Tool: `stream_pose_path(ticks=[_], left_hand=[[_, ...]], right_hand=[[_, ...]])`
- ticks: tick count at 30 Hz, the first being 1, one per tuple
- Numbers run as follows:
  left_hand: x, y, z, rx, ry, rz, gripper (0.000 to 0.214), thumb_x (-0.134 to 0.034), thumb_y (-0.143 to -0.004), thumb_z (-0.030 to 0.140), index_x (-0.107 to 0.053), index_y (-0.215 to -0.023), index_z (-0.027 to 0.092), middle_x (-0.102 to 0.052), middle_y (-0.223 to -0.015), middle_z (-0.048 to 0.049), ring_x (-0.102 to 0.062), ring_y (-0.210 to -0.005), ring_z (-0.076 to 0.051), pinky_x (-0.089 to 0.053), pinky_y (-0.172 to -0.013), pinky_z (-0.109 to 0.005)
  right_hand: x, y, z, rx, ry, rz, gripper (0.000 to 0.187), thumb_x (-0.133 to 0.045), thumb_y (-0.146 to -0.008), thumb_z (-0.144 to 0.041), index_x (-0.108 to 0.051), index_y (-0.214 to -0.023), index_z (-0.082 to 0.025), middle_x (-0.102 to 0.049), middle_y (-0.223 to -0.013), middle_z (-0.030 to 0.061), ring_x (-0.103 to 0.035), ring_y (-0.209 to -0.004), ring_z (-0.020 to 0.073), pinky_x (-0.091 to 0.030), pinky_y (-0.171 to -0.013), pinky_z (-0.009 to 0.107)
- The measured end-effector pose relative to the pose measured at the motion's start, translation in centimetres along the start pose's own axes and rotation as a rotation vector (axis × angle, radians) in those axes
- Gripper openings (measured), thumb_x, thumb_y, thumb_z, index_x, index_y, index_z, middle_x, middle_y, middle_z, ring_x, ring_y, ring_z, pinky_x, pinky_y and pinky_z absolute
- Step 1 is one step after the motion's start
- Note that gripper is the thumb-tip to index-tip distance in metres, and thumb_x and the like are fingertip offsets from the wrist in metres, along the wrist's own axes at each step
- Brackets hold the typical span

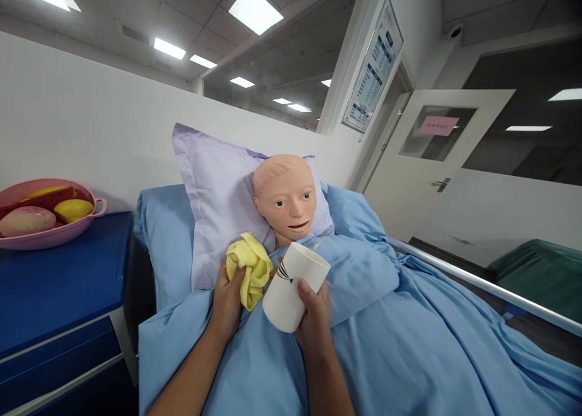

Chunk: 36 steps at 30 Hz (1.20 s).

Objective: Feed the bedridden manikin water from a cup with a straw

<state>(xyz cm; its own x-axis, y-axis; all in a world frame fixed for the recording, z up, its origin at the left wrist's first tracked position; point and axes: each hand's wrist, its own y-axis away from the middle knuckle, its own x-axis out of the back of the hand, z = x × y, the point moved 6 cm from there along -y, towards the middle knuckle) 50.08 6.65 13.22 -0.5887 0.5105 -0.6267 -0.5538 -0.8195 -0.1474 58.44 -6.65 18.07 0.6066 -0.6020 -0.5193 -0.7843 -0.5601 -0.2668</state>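
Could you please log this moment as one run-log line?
left hand: holds yellow cloth | right hand: holds white cup tilted toward manikin | manikin: on pillow under blue sheet | blue cabinet: pink fruit bowl

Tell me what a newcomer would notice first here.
The manikin head stands out first, mid-frame on a lilac pillow, a blue blanket up to its neck. Just below its chin, the right hand holds a tilted white cup and the left hand grips a bunched yellow cloth. At far left, a pink bowl of fruit sits on a blue cabinet.

Left hand (226,299) gripping yellow cloth (249,268), right hand (313,319) holding white cup (291,291)
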Motion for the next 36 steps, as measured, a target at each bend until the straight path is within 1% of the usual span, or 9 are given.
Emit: stream_pose_path(ticks=[2,5,11,16,20,23,27,32,36], left_hand=[[0.05,-0.04,0.04,-0.008,-0.008,0.008,0.054,-0.070,-0.082,0.045,-0.055,-0.128,0.023,-0.071,-0.116,-0.0074,-0.069,-0.099,-0.023,-0.054,-0.088,-0.036],[0.15,-0.09,0.10,-0.019,-0.028,0.018,0.054,-0.070,-0.082,0.045,-0.055,-0.128,0.023,-0.070,-0.117,-0.0078,-0.069,-0.100,-0.023,-0.054,-0.088,-0.035],[0.16,-0.02,0.14,-0.007,-0.015,0.026,0.055,-0.071,-0.081,0.044,-0.055,-0.128,0.021,-0.070,-0.119,-0.0096,-0.069,-0.099,-0.023,-0.055,-0.086,-0.034],[-0.16,0.21,0.42,0.014,-0.007,0.020,0.053,-0.071,-0.081,0.044,-0.056,-0.126,0.021,-0.071,-0.113,-0.0088,-0.070,-0.097,-0.024,-0.055,-0.086,-0.035],[-0.39,0.36,0.64,0.014,-0.006,0.004,0.053,-0.071,-0.081,0.044,-0.056,-0.127,0.022,-0.071,-0.114,-0.0081,-0.069,-0.100,-0.024,-0.054,-0.089,-0.036],[-0.32,0.33,0.63,0.001,-0.014,0.004,0.052,-0.070,-0.081,0.044,-0.056,-0.127,0.024,-0.071,-0.116,-0.0069,-0.069,-0.101,-0.023,-0.054,-0.090,-0.036],[-0.08,0.16,0.38,-0.009,-0.021,0.006,0.052,-0.070,-0.081,0.044,-0.058,-0.127,0.024,-0.071,-0.116,-0.0066,-0.069,-0.102,-0.024,-0.054,-0.090,-0.036],[0.26,0.02,0.17,-0.013,-0.042,0.030,0.054,-0.071,-0.080,0.044,-0.057,-0.127,0.022,-0.071,-0.116,-0.0077,-0.069,-0.100,-0.024,-0.054,-0.087,-0.035],[0.21,-0.02,0.19,-0.021,-0.047,0.020,0.052,-0.070,-0.081,0.044,-0.056,-0.127,0.023,-0.070,-0.118,-0.0075,-0.068,-0.101,-0.023,-0.054,-0.087,-0.034]], right_hand=[[0.02,-0.06,0.08,-0.008,-0.011,-0.001,0.056,-0.081,-0.065,-0.046,-0.060,-0.112,-0.024,-0.073,-0.093,0.0052,-0.071,-0.078,0.0270,-0.059,-0.070,0.042],[-0.11,-0.11,0.09,-0.038,-0.016,-0.010,0.059,-0.080,-0.067,-0.044,-0.058,-0.117,-0.024,-0.074,-0.096,0.0067,-0.072,-0.081,0.0280,-0.059,-0.069,0.041],[-0.35,-0.06,-0.05,-0.053,0.043,-0.024,0.058,-0.081,-0.068,-0.045,-0.060,-0.118,-0.023,-0.073,-0.091,0.0041,-0.069,-0.074,0.0240,-0.058,-0.064,0.036],[-0.06,-0.23,0.26,-0.056,0.097,-0.053,0.060,-0.082,-0.066,-0.044,-0.061,-0.118,-0.023,-0.073,-0.093,0.0047,-0.068,-0.078,0.0237,-0.056,-0.065,0.034],[0.09,-0.35,0.45,-0.036,0.143,-0.109,0.057,-0.081,-0.070,-0.043,-0.061,-0.119,-0.025,-0.072,-0.094,0.0040,-0.067,-0.080,0.0224,-0.055,-0.067,0.032],[0.14,-0.37,0.45,-0.039,0.141,-0.112,0.059,-0.081,-0.069,-0.044,-0.061,-0.121,-0.025,-0.072,-0.094,0.0040,-0.067,-0.079,0.0215,-0.055,-0.067,0.032],[0.04,-0.33,0.29,-0.054,0.131,-0.097,0.062,-0.082,-0.066,-0.045,-0.062,-0.121,-0.023,-0.073,-0.093,0.0052,-0.068,-0.077,0.0226,-0.056,-0.065,0.033],[-0.25,-0.26,0.03,-0.070,0.097,-0.087,0.064,-0.080,-0.068,-0.045,-0.059,-0.124,-0.023,-0.075,-0.094,0.0064,-0.070,-0.074,0.0247,-0.057,-0.062,0.035],[-0.35,-0.21,-0.08,-0.080,0.078,-0.068,0.066,-0.080,-0.068,-0.044,-0.057,-0.127,-0.023,-0.075,-0.095,0.0070,-0.072,-0.076,0.0270,-0.059,-0.065,0.038]])
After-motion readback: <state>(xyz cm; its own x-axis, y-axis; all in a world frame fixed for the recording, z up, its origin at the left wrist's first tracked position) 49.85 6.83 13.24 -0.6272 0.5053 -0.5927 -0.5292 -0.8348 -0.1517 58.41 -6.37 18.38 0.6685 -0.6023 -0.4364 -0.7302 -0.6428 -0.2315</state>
